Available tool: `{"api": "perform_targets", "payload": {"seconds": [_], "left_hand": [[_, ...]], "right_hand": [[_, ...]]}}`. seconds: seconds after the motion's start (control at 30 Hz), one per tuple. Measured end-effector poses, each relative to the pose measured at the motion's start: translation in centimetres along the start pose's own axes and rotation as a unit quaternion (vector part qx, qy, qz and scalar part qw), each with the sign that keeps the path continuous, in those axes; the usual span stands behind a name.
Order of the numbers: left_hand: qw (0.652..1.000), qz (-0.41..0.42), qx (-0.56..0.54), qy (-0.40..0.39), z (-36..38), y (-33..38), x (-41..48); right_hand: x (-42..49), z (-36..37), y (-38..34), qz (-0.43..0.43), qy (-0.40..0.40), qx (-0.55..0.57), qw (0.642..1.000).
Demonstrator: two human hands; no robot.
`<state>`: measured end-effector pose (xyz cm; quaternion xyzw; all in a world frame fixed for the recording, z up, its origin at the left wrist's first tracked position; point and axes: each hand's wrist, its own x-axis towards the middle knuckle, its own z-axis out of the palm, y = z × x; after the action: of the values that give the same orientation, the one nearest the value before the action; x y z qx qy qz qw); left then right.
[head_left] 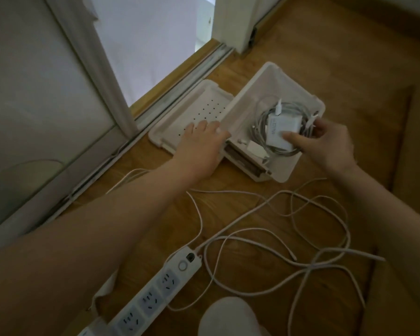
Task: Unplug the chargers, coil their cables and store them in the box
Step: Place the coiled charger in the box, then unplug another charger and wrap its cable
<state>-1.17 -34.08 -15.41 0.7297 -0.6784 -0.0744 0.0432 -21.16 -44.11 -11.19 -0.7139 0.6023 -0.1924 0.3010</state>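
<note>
Left forearm: bare, extended from near left toward the centre. Left hand: palm down, fingers straight and slightly spread, pointing far; it holds nothing.

Right forearm: bare, entering from near right. Right hand: turned leftward, thumb pressed on the near face of the charger, fingers curled round its far side.

dim room, wooden floor, sliding door
</note>
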Motion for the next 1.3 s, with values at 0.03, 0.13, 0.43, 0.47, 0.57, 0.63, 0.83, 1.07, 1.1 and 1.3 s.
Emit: {"api": "perform_targets", "payload": {"seconds": [0.03, 0.13, 0.43, 0.47, 0.57, 0.63, 0.83, 1.07, 1.1, 1.3], "left_hand": [[1.0, 0.003, 0.022, -0.017, 0.4, -0.3, 0.8], [0.998, 0.006, 0.063, -0.031, 1.1, -0.7, 3.0], [0.999, 0.035, 0.005, 0.0, 2.5, 0.8, 4.4], [0.999, 0.036, 0.0, 0.004, 2.6, 1.0, 4.2], [0.999, 0.041, 0.001, 0.014, 3.0, 1.3, 4.1], [0.999, 0.044, 0.006, 0.02, 3.2, 1.2, 4.1], [0.998, 0.047, 0.007, 0.028, 3.4, 1.2, 4.1], [0.998, 0.045, 0.0, 0.034, 3.6, 1.2, 4.0], [0.998, 0.048, 0.0, 0.033, 3.5, 1.1, 4.0], [0.997, 0.067, 0.033, 0.004, 3.3, 1.1, 3.4]], "right_hand": [[0.9, 0.2, 0.2, 0.005, 0.006, 0.004, 1.0], [3.8, 1.2, 0.8, 0.018, 0.005, 0.018, 1.0], [9.3, 7.4, 1.1, 0.196, -0.121, 0.158, 0.96], [9.3, 8.1, 1.1, 0.227, -0.134, 0.187, 0.946], [9.3, 9.8, 1.4, 0.283, -0.16, 0.215, 0.921], [9.7, 10.3, 1.7, 0.283, -0.166, 0.193, 0.925], [10.0, 10.5, 1.3, 0.119, -0.201, -0.163, 0.959], [9.2, 12.0, 2.8, 0.11, -0.102, -0.048, 0.987], [8.9, 11.9, 2.9, 0.1, -0.083, -0.022, 0.991], [6.9, 10.8, 1.4, 0.05, -0.089, -0.102, 0.99]]}}
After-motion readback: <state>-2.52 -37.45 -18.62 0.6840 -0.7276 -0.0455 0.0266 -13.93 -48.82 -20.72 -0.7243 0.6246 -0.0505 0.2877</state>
